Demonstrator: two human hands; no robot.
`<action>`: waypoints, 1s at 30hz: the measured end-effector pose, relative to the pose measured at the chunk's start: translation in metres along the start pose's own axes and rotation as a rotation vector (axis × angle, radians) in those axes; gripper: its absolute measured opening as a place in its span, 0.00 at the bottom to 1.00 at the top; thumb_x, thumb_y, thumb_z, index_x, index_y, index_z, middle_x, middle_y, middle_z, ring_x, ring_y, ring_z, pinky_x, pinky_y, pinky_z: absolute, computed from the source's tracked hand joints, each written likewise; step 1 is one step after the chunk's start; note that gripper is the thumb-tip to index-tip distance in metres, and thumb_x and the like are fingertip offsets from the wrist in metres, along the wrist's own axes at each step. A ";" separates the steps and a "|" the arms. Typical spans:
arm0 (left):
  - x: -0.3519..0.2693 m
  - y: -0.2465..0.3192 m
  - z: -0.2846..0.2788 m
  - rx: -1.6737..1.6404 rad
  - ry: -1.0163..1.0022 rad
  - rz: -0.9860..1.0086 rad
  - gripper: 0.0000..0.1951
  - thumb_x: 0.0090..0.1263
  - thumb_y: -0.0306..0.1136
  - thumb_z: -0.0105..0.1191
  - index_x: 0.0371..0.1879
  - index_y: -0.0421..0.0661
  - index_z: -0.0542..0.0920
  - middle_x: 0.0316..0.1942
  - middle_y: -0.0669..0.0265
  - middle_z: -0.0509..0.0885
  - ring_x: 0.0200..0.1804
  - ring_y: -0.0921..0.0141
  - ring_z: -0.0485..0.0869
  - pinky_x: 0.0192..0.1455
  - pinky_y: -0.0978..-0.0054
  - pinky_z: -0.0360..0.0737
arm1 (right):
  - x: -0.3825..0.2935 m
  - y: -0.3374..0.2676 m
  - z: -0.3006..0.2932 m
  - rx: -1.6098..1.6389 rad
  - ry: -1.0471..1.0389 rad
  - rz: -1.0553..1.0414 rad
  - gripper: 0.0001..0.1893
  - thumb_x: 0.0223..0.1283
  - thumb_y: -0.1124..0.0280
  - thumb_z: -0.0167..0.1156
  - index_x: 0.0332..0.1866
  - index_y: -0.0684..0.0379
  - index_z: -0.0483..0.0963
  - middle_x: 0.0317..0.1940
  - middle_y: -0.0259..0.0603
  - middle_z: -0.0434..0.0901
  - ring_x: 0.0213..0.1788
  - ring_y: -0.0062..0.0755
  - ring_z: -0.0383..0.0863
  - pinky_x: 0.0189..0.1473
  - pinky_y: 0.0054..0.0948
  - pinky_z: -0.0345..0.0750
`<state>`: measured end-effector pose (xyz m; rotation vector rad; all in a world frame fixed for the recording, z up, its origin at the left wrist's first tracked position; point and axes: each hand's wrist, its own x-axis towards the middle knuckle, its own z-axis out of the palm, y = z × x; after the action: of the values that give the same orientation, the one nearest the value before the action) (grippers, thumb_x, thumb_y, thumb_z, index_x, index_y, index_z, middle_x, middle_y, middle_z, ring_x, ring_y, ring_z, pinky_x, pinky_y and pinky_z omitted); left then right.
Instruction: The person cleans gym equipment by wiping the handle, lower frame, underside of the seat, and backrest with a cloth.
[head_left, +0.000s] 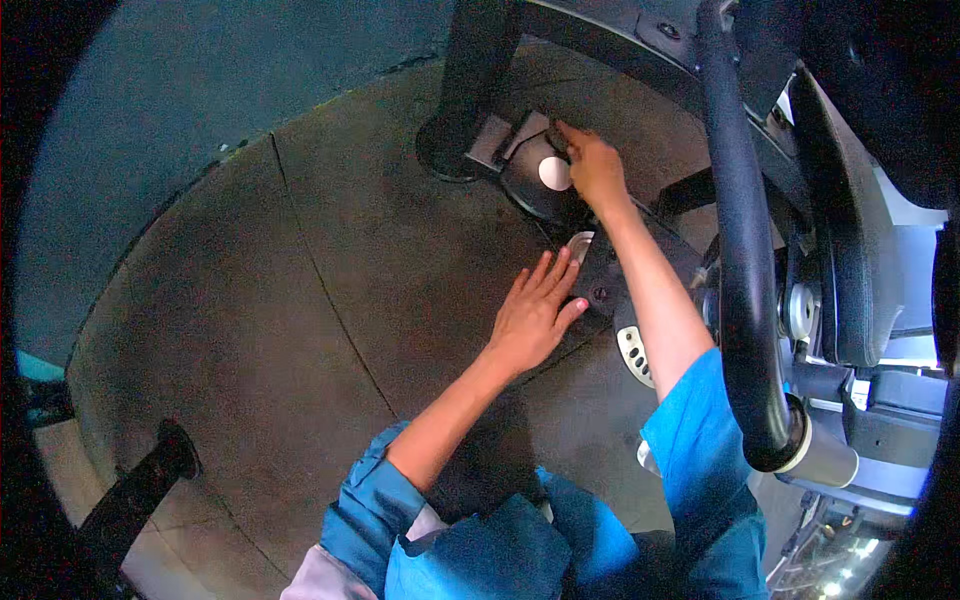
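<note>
My right hand (596, 165) is at the rim of a dark housing (529, 172) low on a machine that looks like gym equipment. Its index finger reaches along the housing's edge, and the other fingers curl under. Whether they pinch anything is hidden. Beside those fingers, a round white disc (555, 173) shows on the housing. My left hand (534, 319) is held palm down with its fingers extended and the thumb apart, holding nothing visible. Its fingertips lie next to a pale curved piece (581, 246); contact cannot be told.
A thick black tubular bar (742, 225) stands close by my right arm, with a black pad (844, 225) beyond it. One dark post (476, 90) rises beside the housing. Another tube (142, 480) is at lower left. A cream piece with several holes (636, 356) lies below my right forearm.
</note>
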<state>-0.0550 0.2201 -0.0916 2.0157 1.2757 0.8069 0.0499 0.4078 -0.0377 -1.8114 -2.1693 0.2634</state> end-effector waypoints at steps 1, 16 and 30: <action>0.000 -0.001 0.002 -0.007 0.014 -0.004 0.28 0.74 0.47 0.41 0.67 0.42 0.63 0.72 0.55 0.57 0.74 0.55 0.54 0.73 0.55 0.52 | -0.006 0.000 0.003 0.000 0.001 0.001 0.24 0.57 0.81 0.49 0.59 0.47 0.74 0.55 0.58 0.74 0.54 0.58 0.76 0.59 0.40 0.73; 0.001 0.000 -0.005 0.072 -0.055 -0.071 0.28 0.74 0.52 0.37 0.68 0.49 0.64 0.72 0.64 0.58 0.74 0.59 0.54 0.73 0.52 0.51 | -0.003 -0.032 0.026 0.232 0.126 -0.236 0.20 0.60 0.77 0.52 0.56 0.45 0.76 0.56 0.55 0.74 0.55 0.55 0.76 0.58 0.41 0.74; -0.020 -0.015 -0.022 -0.177 0.017 -0.162 0.30 0.72 0.54 0.41 0.67 0.48 0.65 0.72 0.58 0.57 0.75 0.54 0.50 0.73 0.49 0.49 | -0.110 -0.067 -0.052 0.368 -0.462 -0.009 0.19 0.57 0.76 0.55 0.53 0.48 0.79 0.45 0.49 0.82 0.50 0.46 0.81 0.48 0.38 0.77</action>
<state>-0.0868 0.2111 -0.0926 1.7460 1.3093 0.8302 0.0235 0.2851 0.0211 -1.6435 -2.2136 1.0961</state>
